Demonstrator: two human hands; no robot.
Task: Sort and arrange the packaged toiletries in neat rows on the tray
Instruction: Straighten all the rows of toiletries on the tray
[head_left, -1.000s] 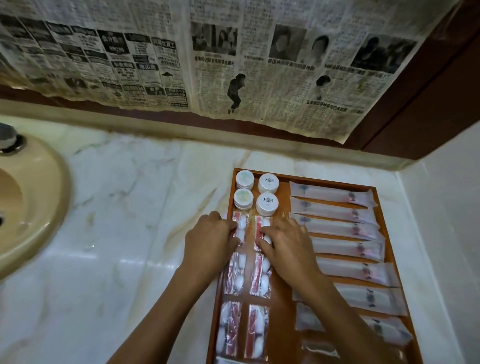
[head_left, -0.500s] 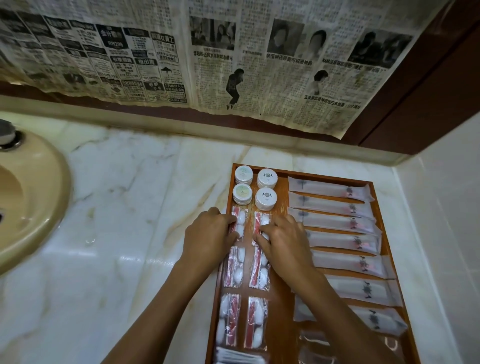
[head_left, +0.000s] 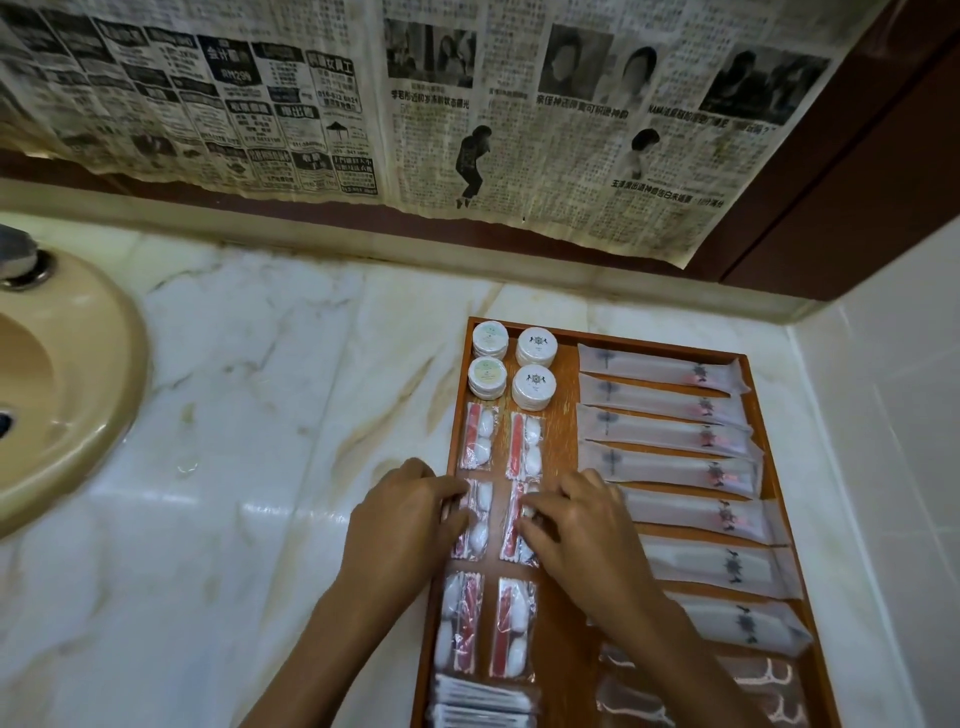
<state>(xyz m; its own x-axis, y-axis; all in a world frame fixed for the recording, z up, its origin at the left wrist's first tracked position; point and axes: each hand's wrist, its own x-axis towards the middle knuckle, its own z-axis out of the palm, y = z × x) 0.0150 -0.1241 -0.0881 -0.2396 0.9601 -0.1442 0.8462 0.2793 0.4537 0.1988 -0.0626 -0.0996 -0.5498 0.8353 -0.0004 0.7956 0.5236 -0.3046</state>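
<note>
A wooden tray sits on the marble desk, pushed toward the corner where the white side wall meets the newspaper-covered back wall. At the tray's far left corner stand four small round white pots, two by two. Just nearer than the pots run two columns of clear packets with red strips and white cotton pads: the far pair lies untouched, and the near pair lies closer to the person. Between these, the left hand rests over the tray's left rim with its fingers bent down onto the left middle packet, pressing on it rather than wrapping it. The right hand lies palm down beside it, fingers curved and together, their tips on the right middle packet; whether either hand pinches the plastic I cannot tell. Along the tray's right side a row of long frosted sachets lies crosswise, each overlapping the next, running from the far rim toward the near end. At the tray's near left edge is a stack of thin white packets, and at its near right some clear wrappers with pinkish contents. Well to the left of the tray, a beige basin is set into the desk.
</note>
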